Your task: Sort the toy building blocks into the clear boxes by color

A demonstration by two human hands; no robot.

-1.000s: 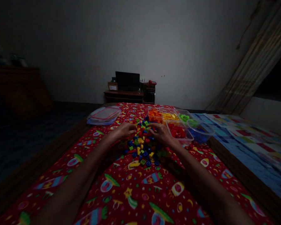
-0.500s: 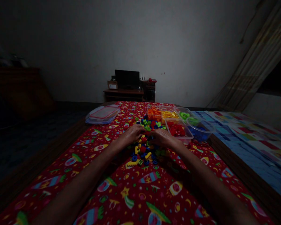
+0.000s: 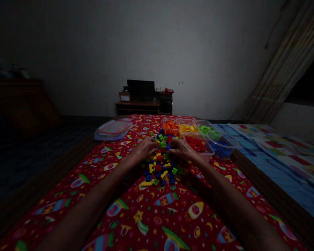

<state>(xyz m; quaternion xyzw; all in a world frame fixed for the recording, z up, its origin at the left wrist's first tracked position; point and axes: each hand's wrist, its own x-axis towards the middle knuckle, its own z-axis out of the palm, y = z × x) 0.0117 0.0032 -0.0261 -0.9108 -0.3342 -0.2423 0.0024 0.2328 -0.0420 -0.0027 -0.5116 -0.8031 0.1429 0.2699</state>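
Note:
A mixed pile of small toy building blocks (image 3: 160,167) in yellow, red, blue and green lies on a red patterned cloth (image 3: 131,216). My left hand (image 3: 146,147) reaches in at the pile's left side, its fingers bent and slightly apart, with no held block visible. Opposite it, my right hand (image 3: 182,149) is over the right side, thumb and fingers parted beside the blocks. Some fingertips are hard to make out in the dim light. Blue wheel-like pieces (image 3: 149,178) and a yellow block (image 3: 146,183) lie at the near edge.
Right of the pile stand clear containers of orange blocks (image 3: 171,127), yellow blocks (image 3: 188,129), green blocks (image 3: 204,129), red blocks (image 3: 197,144) and blue blocks (image 3: 221,149). Stacked lids (image 3: 112,129) lie at the far left. Beyond is a desk with a monitor (image 3: 141,90).
My hands have drawn slightly apart over the pile, the left one moving left and the right one a little right. More blocks show between them. The view has shifted slightly.

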